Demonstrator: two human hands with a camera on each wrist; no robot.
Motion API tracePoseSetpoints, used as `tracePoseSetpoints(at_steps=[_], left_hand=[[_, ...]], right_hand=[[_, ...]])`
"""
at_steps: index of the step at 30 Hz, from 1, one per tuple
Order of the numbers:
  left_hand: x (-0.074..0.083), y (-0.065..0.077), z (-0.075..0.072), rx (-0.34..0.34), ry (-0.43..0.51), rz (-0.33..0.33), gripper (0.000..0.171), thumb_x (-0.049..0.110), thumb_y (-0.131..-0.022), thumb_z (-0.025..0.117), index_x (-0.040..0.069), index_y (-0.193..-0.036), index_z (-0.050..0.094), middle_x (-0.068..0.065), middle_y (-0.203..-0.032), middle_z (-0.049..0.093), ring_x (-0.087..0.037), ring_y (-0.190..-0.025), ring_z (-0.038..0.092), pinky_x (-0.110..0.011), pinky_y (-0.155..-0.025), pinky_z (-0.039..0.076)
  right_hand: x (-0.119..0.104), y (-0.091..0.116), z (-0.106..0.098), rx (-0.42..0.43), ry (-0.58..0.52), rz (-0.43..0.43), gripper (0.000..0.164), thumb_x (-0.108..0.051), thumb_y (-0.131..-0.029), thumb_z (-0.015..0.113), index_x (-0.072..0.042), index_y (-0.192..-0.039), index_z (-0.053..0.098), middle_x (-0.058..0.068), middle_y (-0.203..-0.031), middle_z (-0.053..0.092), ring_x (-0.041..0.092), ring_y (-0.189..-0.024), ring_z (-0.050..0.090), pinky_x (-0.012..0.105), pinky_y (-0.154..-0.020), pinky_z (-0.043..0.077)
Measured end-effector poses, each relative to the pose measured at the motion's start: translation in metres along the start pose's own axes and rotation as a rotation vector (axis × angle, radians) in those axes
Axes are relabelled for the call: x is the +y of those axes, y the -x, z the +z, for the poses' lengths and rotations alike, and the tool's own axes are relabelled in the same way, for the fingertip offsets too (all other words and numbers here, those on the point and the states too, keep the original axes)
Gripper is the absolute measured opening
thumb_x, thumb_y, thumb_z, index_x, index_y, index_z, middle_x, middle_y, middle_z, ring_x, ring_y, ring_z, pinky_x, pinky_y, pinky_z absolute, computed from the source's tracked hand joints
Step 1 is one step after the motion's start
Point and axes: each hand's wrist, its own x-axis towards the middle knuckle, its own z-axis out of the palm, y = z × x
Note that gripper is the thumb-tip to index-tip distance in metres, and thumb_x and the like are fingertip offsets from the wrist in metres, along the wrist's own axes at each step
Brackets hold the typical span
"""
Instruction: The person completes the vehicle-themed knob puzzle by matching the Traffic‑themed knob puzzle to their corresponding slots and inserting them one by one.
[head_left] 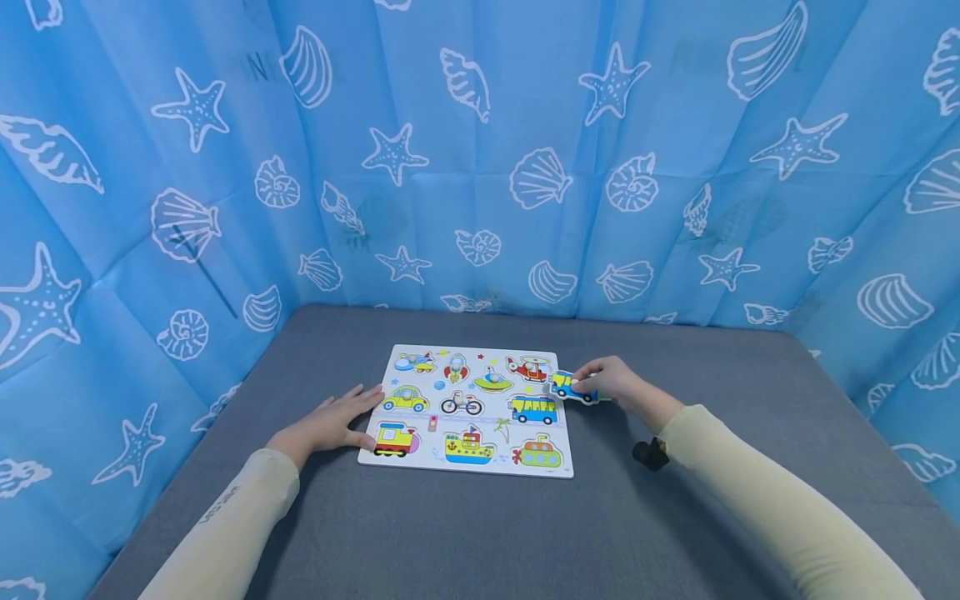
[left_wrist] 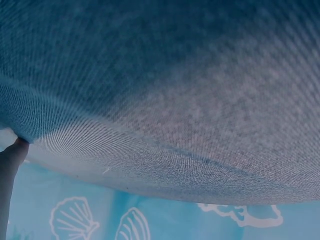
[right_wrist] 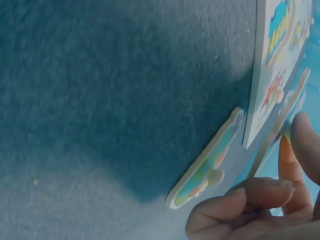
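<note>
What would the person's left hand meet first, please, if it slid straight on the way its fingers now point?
Probably the white wooden vehicle puzzle board: the left hand lies flat on the grey table, its fingertips already at the board's left edge near the yellow car piece.

Soft, even light is filling the head view — bright, with no glare, and only faint shadows are lying under the hands on the grey counter (head_left: 480, 533). The blue curtain (head_left: 480, 150) is bowing at the edges, stretched by the wide lens. The left wrist view is sitting too close to the fabric: the weave is blurring toward the top and dimming there. In the right wrist view a dark, soft-edged shadow is spreading across the cloth above the fingers (right_wrist: 235, 205) — the near fingers are slightly out of focus.
</note>
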Motion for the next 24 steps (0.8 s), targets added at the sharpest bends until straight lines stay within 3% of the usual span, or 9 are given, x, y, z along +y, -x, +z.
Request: tracePoseSetpoints(at_steps=[24], left_hand=[[0.002, 0.002, -0.001, 0.003, 0.004, 0.012, 0.1, 0.054, -0.078, 0.072, 0.007, -0.153, 0.027, -0.015, -0.159, 0.022, -0.043, -0.145, 0.01, -0.068, -0.109, 0.007]], right_hand=[[-0.01, 0.007, 0.032, -0.029, 0.07, -0.037, 0.017, -0.01, -0.088, 0.072, -0.003, -0.103, 0.07, 0.014, -0.11, 0.056, 0.028, -0.098, 0.047, 0.037, -0.076, 0.037]])
